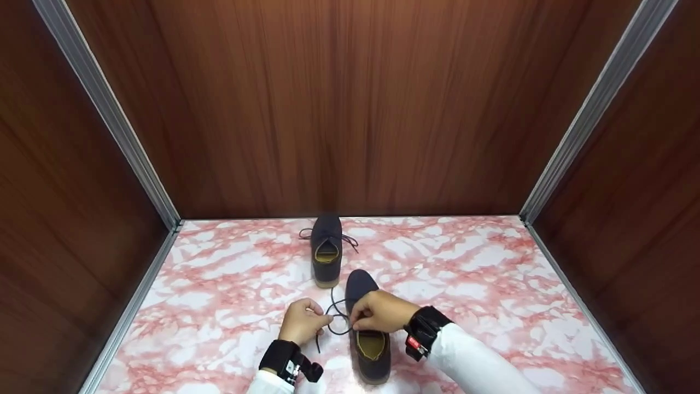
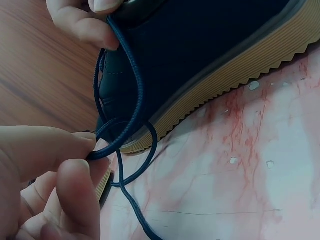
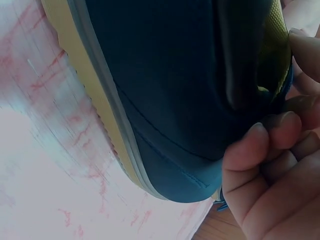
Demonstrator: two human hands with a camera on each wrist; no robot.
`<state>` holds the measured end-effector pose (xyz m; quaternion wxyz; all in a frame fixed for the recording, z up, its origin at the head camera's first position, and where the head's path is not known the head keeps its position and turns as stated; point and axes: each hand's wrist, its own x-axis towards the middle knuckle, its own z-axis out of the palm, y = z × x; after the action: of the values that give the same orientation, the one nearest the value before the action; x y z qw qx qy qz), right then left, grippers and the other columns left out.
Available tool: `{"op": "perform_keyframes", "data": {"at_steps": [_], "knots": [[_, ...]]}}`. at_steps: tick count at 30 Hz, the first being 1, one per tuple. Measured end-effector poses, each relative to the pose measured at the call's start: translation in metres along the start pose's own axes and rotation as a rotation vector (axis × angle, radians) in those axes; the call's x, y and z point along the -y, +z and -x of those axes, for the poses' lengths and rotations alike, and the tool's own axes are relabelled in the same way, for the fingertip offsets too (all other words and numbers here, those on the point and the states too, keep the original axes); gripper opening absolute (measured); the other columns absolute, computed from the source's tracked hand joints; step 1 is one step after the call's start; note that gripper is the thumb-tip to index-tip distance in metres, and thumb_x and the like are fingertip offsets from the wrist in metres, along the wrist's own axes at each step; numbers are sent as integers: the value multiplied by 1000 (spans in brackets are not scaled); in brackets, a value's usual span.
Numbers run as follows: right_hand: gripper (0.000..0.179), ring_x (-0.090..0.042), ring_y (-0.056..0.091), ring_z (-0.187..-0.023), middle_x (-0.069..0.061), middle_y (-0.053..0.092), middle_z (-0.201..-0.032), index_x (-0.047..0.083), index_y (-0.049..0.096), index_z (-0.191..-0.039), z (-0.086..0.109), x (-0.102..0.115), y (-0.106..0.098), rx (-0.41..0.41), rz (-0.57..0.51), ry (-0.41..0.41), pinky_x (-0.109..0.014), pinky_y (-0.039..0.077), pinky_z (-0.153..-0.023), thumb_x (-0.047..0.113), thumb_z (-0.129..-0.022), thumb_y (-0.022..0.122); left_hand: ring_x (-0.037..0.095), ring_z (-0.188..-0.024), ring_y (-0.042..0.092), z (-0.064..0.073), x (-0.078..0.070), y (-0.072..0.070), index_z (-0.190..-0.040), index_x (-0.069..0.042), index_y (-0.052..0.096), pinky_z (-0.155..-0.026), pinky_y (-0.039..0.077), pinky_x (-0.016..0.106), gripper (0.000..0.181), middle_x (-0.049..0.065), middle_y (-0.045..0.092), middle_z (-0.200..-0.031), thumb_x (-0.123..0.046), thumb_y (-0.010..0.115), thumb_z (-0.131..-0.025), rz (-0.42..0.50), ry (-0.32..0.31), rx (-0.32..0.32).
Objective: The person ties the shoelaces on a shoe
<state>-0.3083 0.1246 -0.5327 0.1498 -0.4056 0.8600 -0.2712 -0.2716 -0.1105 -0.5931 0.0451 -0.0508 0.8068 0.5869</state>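
Observation:
A dark blue shoe [image 1: 374, 373] with a yellow lining lies toe-away on the floor, its ridged tan sole [image 2: 225, 82] showing in the left wrist view. Left of the shoe, my left hand [image 1: 302, 324] pinches its dark blue shoelace [image 2: 137, 85] between thumb and forefinger. My right hand [image 1: 387, 312] is over the shoe's opening and pinches another part of the lace at its edge. Between the hands the lace makes loose loops, and one end hangs down. In the right wrist view, the right fingers [image 3: 245, 150] are curled against the shoe's upper [image 3: 160, 100].
A matching shoe [image 1: 326, 225] stands farther off, slightly left, with its laces spread to both sides. The floor [image 1: 465, 306] has a pink and white marbled surface. Brown wood-look panels [image 1: 350, 109] with metal corner strips [image 1: 590, 109] enclose the back and sides.

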Motion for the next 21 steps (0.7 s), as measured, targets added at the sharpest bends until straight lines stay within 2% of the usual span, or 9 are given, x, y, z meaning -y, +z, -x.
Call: {"op": "perform_keyframes", "data": {"at_steps": [4,9,11,16,21], "knots": [[6,7,46,-62,1,67,-72,12,81,-95,0,-4,2,-12,-18,-7,-11,38,-61,17,-91,80,15,-52,67,-2,2,0,-83,-5,60,-49,45,21,26,12,73,-67,-12,85,-79,-11,1,4],[6,7,47,-61,1,68,-72,13,80,-94,2,-6,3,-18,-42,11,-12,39,-60,19,-92,81,18,-54,69,-2,3,0,-83,-6,60,-49,46,22,26,3,68,-62,-13,85,-79,-21,-13,11],[6,7,47,-61,0,69,-73,13,80,-93,2,-6,4,-19,-57,17,-12,40,-60,19,-92,81,18,-54,68,-2,4,-1,-83,-6,60,-50,46,22,26,0,66,-61,-13,85,-79,-31,-12,20],[5,7,48,-60,-3,70,-72,13,80,-93,2,-6,4,-27,-87,26,-12,40,-59,18,-91,81,14,-53,63,-4,7,-3,-83,-6,61,-50,44,22,24,1,67,-61,-13,84,-80,-59,6,50],[4,6,48,-61,0,68,-71,14,80,-92,3,-8,5,-30,-85,41,-13,41,-59,18,-91,81,13,-53,62,-7,7,-6,-82,-7,60,-50,43,21,24,-2,64,-60,-15,83,-82,-80,16,71]]}}
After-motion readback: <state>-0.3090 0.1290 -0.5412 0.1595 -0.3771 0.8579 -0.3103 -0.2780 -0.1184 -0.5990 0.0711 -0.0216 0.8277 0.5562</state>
